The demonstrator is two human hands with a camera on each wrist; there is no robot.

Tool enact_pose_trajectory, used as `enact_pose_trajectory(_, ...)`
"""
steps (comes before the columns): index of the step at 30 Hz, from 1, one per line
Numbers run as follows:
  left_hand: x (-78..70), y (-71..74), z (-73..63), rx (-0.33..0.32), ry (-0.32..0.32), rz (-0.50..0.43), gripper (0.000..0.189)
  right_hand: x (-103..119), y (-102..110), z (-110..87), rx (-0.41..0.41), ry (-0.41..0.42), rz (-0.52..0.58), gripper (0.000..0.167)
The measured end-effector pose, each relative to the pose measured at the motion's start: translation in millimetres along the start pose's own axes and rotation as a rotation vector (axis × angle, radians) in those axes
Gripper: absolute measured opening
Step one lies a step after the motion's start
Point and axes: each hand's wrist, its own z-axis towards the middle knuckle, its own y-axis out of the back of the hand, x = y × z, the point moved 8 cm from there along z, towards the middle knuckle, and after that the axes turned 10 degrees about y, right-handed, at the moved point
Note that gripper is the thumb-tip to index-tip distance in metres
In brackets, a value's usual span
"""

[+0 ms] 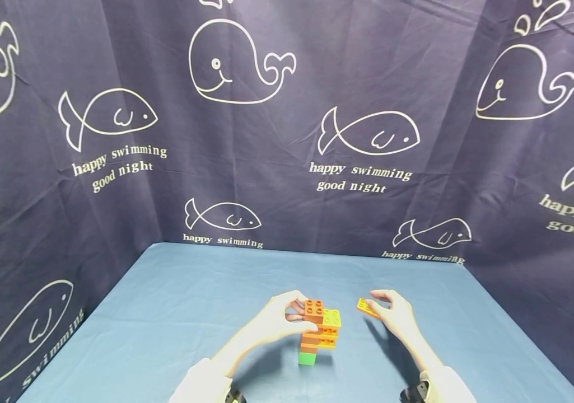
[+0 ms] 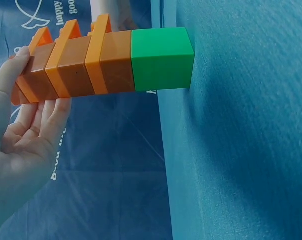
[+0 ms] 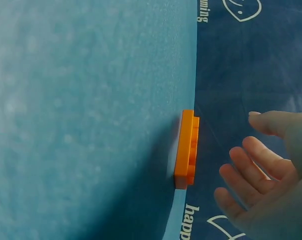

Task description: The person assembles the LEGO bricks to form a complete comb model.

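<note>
A tower of toy building bricks point(image 1: 309, 340) stands on the table, a green brick point(image 2: 162, 59) at its foot, with brown bricks and yellow-orange plates stacked above. The plates jut out to the right side. My left hand point(image 1: 278, 318) holds the tower near its top, thumb on the near side and fingers on the far side. To the right, a loose yellow-orange plate point(image 3: 185, 150) lies flat on the table, studs up. My right hand point(image 1: 393, 313) hovers above it, fingers spread and apart from it in the right wrist view; the hand covers part of the plate in the head view.
The blue table point(image 1: 206, 280) reaches back to a dark curtain point(image 1: 287, 140) printed with white whales, fish and lettering. The curtain also lines the left and right sides. A dark band point(image 1: 414, 392) circles the right wrist by the pale sleeve.
</note>
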Motion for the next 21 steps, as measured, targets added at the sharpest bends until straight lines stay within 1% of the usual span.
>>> enact_pose_trajectory(3, -12.1, 1.5, -5.6, 0.003, -0.01, -0.001, 0.028, -5.1, -0.7, 0.4, 0.019, -0.011, -0.021, 0.028)
enact_pose_trajectory(6, -24.2, 2.4, -11.2, 0.026, -0.015, -0.028, 0.027, -11.2, -2.4, 0.8, 0.048, -0.032, -0.042, 0.03)
enact_pose_trajectory(10, -28.4, 2.4, -13.6, 0.047, 0.002, -0.057, 0.029, -17.4, -4.8, 1.0, 0.086, -0.057, -0.056, 0.032)
enact_pose_trajectory(14, -29.1, 3.2, -14.6, 0.043, 0.007, -0.06, 0.029, -18.9, -6.8, 1.4, 0.117, -0.062, -0.051, 0.035)
enact_pose_trajectory(21, -27.8, 3.1, -13.7, 0.03, -0.004, -0.045, 0.028, -20.0, -11.1, 2.6, 0.161, -0.068, -0.03, 0.039)
